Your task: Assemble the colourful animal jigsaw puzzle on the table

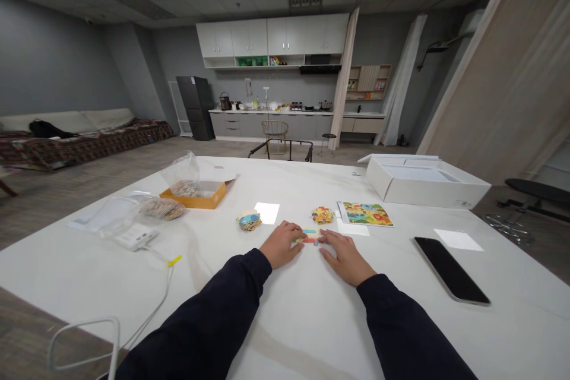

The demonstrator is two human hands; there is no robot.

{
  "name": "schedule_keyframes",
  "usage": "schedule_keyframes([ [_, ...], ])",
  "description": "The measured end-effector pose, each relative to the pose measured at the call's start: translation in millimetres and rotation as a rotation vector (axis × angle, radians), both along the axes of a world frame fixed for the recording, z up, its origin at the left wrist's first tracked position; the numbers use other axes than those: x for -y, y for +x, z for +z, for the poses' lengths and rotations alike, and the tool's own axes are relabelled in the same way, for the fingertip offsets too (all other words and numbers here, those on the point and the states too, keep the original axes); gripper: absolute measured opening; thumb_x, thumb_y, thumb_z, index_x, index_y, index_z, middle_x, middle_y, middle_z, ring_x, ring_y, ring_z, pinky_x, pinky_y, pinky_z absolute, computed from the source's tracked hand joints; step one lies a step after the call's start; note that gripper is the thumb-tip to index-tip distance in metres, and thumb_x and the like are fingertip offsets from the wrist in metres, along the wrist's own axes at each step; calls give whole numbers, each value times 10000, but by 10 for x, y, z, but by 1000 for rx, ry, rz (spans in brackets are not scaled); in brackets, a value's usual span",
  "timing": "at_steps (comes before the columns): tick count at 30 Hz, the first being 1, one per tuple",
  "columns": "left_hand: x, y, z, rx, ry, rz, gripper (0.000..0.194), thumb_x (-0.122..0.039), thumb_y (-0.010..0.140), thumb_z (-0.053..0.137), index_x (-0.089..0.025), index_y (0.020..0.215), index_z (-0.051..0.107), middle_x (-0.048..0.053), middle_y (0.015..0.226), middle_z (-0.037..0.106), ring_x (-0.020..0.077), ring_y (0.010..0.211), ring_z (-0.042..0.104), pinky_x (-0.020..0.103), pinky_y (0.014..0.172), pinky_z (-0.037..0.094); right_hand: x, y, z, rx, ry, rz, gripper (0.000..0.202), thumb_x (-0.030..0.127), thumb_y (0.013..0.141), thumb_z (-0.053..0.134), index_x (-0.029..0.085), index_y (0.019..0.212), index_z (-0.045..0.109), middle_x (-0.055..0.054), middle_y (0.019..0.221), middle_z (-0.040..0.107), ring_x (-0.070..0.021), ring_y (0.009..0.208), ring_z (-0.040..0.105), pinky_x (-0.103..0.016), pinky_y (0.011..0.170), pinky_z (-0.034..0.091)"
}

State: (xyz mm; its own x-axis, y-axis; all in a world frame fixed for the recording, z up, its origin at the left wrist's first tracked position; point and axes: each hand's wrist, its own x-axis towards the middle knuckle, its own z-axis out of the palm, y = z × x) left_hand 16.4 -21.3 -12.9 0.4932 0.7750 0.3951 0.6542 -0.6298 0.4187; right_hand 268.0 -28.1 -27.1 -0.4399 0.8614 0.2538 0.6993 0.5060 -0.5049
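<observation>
A few flat, colourful jigsaw puzzle pieces (309, 232) lie on the white table between my two hands. My left hand (282, 243) rests at their left side, its bent fingers gripping the edge there and covering part of it. From the right, my right hand (346, 254) holds the other edge with its fingertips, the thumb lower on the tabletop. Beyond the left hand is a loose pile of puzzle pieces (249, 221). Another pile, orange and yellow (323, 215), sits just past the right hand, beside a picture sheet with cartoon animals (366, 214).
A smartphone (450, 270) lies at right, with a white box (425, 181) behind it. At left are an orange box (196, 199) with a plastic bag in it, a bag of pieces (161, 208), and a white power strip (136, 236) with a cable.
</observation>
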Motion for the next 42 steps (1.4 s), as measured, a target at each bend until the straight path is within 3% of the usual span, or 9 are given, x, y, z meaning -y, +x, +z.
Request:
schedule_keyframes([
  [9,-15,-38,8,11,35,7,254,-244,880,688,-254,1129,735,98,1236,687,295,1174,592,478,1029,507,30,16,29,-63,38,-3,330,382,964,553,238,1218,705,-118,1416,654,-312,1378,546,-552,1158,392],
  [12,-53,-288,148,87,152,102,267,-241,888,685,-248,1155,674,86,1202,684,280,1158,592,463,1036,494,13,51,-4,-87,44,-26,455,437,970,537,219,1357,637,-134,1475,607,-315,1379,552,-540,1164,415],
  [16,-87,-838,268,161,225,407,291,-261,868,703,-241,1143,609,72,1142,673,285,1118,593,471,1030,478,-16,86,-43,-91,31,-44,487,452,976,519,209,1386,617,-129,1496,589,-321,1384,553,-533,1186,413],
  [20,-66,-1236,158,66,75,611,488,-376,771,809,-250,1191,593,80,1216,655,336,1168,571,509,1008,475,-36,94,-58,-81,38,-32,463,449,977,525,219,1363,638,-117,1484,602,-322,1380,560,-539,1198,405],
  [25,-102,-1346,2,81,48,611,403,-338,762,806,-243,1108,621,65,1133,679,303,1119,598,474,999,487,-41,95,-60,-97,33,-37,450,448,973,533,212,1335,660,-122,1475,609,-328,1369,570,-538,1189,417],
  [29,-140,-1360,22,115,65,603,399,-296,749,806,-243,1098,620,46,1083,682,274,1082,622,437,976,512,-49,99,-86,-119,26,-38,432,434,966,548,221,1323,666,-115,1469,616,-320,1360,577,-527,1187,416],
  [34,-9,-1100,149,221,196,424,435,-243,768,795,-240,1154,593,64,1146,658,268,1123,609,448,1009,515,-57,78,-81,-210,15,-122,418,436,941,571,227,1286,681,-120,1366,684,-322,1282,626,-519,1137,453],
  [39,214,-285,193,234,191,52,499,-199,810,778,-255,1249,547,89,1221,640,282,1190,592,473,1040,510,-33,-75,58,-389,14,-182,372,444,901,607,217,1178,708,-117,1170,749,-295,1106,686,-486,1029,503],
  [42,247,202,181,254,164,-39,524,-211,795,809,-253,1245,544,94,1207,643,296,1172,590,482,1006,533,-40,-176,110,-600,-100,-154,436,516,882,641,200,1179,688,-77,946,757,-237,873,702,-397,851,547],
])
